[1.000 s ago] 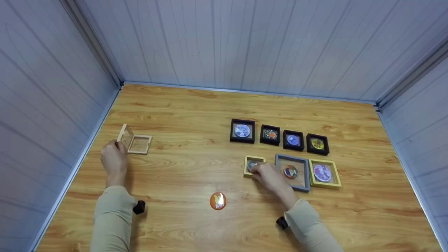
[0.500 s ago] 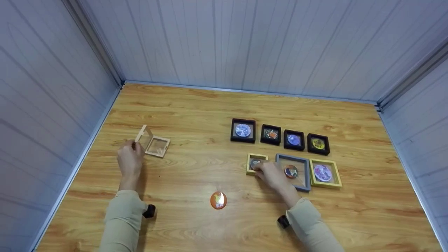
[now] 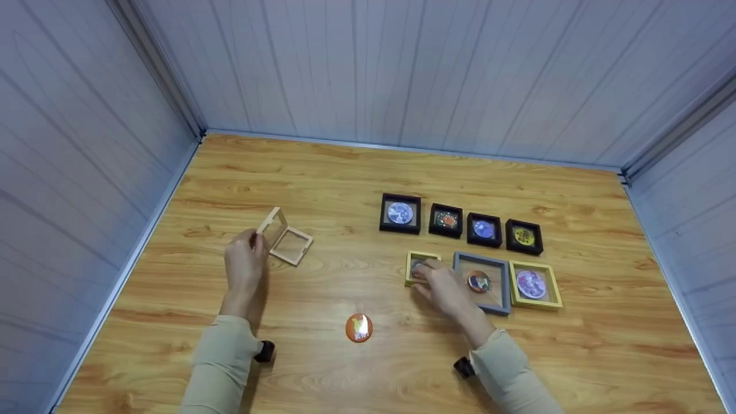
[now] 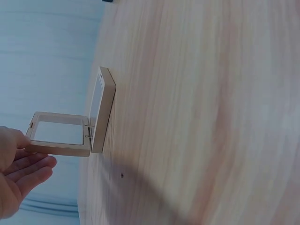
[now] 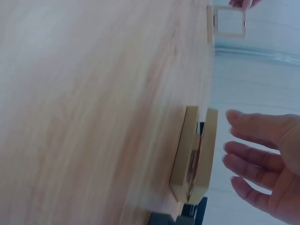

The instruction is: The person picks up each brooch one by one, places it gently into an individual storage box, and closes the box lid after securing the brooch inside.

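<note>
Beige frame case [image 3: 286,237], orange badge [image 3: 359,328]

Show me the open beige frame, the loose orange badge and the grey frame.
open beige frame [image 3: 292,246]: head view, on its flat lower half.
orange badge [image 3: 359,328]: head view, on its middle.
grey frame [image 3: 506,287]: head view, on its right rim.

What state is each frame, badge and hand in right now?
Beige frame: open, lid upright, empty.
Left hand: pinches the beige frame's lid.
Small yellow frame: slightly ajar, badge inside.
Right hand: fingers straight, at the small yellow frame.
Grey frame: closed, badge inside.
Four black frames: closed, filled.
Orange badge: loose on table.
</note>
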